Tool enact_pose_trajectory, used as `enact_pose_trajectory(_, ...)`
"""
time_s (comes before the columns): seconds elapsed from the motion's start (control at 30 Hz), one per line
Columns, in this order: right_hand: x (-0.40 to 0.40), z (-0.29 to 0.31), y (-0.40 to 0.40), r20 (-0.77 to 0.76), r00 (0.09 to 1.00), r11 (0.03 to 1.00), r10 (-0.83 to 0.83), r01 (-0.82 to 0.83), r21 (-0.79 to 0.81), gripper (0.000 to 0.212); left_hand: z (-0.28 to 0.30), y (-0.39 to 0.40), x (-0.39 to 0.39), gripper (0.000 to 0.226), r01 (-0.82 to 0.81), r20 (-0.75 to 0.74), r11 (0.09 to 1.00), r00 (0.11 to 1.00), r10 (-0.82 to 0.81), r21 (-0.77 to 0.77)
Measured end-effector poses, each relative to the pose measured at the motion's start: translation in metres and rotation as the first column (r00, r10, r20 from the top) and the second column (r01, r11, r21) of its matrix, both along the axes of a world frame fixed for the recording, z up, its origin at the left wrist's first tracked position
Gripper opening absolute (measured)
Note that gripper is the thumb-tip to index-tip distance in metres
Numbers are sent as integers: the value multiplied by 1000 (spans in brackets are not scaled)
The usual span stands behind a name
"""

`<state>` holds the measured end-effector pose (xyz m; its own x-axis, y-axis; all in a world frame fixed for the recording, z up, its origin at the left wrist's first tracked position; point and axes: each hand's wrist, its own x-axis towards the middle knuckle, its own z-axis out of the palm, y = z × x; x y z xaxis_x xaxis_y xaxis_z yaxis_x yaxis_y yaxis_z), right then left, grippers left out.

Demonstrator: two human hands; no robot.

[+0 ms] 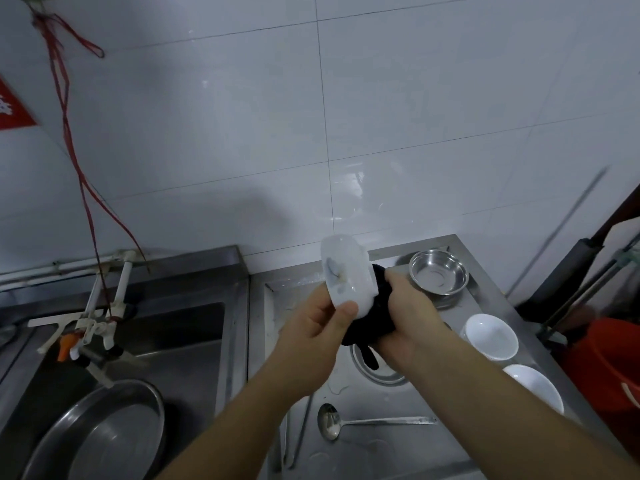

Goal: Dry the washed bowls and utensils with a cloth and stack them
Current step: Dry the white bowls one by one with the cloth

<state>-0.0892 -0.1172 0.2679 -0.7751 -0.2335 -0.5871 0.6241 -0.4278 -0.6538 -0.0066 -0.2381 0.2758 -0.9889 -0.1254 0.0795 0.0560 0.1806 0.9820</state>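
Covering the background, the white tiled wall [381,116] rises behind a stainless steel counter [491,306] whose shallow drainboard carries the washed things. To the left sits a deep steel sink [194,341] with a large round metal basin [100,434] resting in it under a white-piped faucet [93,323], from which a red cord [69,140] runs up the wall. A red bucket [609,362] stands at the far right, beside the counter.

Above the drainboard, the left hand [322,327] holds a white ceramic bowl [346,275] tilted on its side, thumb pressed over the near rim and its inside, with a faint bluish pattern, facing left. The right hand [412,320] is wrapped round a black cloth [374,320] and presses it against the bowl's outer side; an end of the cloth hangs down below.

On the counter to the right, a small stack of steel bowls [438,273] sits at the back. Nearer are two white bowls, one [491,336] upright and the other [535,386] partly hidden by the right forearm. A steel ladle [346,422] lies flat near the front, handle pointing right, with a pair of metal chopsticks [298,434] just left of it.
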Motion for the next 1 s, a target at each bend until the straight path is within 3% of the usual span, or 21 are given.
enact_pose_trajectory(0.13, -4, 1, 2, -26, 999, 998, 19, -18, 58, 29, -2, -2, -1, 32, 4, 14, 1000, 1000, -4, -27)
enact_pose_trajectory(0.27, -7, 0, 8, -115, 990, 993, 80, -70, 92, 24, 4, -3, -6, 32, -31, 46, 960, 999, 19, 277)
enact_pose_trajectory(0.33, -4, -1, 7, -129, 989, 993, 76, -63, 101, 25, 6, 0, -7, 29, -63, 79, 936, 996, 38, 347)
enact_pose_trajectory(0.47, 9, 5, -2, -134, 990, 995, 46, -34, 96, 26, 0, 5, -10, 26, -124, 89, 975, 990, 109, 183)
enact_pose_trajectory(0.6, 25, -2, -11, -307, 951, 983, -12, 68, 171, 10, -9, 1, -16, 24, -184, 136, 972, 977, 165, 144)
enact_pose_trajectory(0.73, 27, -15, -8, -633, 742, 869, 220, 146, 474, 26, -5, 3, -16, 24, -106, 130, 981, 988, 86, 161)
enact_pose_trajectory(0.83, 20, -19, -1, -694, 657, 845, 293, 161, 509, 26, -9, 1, -17, 24, -60, 138, 992, 989, 45, 109)
enact_pose_trajectory(0.93, 9, -15, 5, -645, 714, 869, 273, 106, 484, 22, -15, -4, -16, 18, -8, 148, 989, 989, 30, -148)
enact_pose_trajectory(1.0, 2, -14, 7, -579, 777, 873, 247, 81, 481, 17, -14, -6, -14, 16, 52, 179, 938, 984, 11, -344)
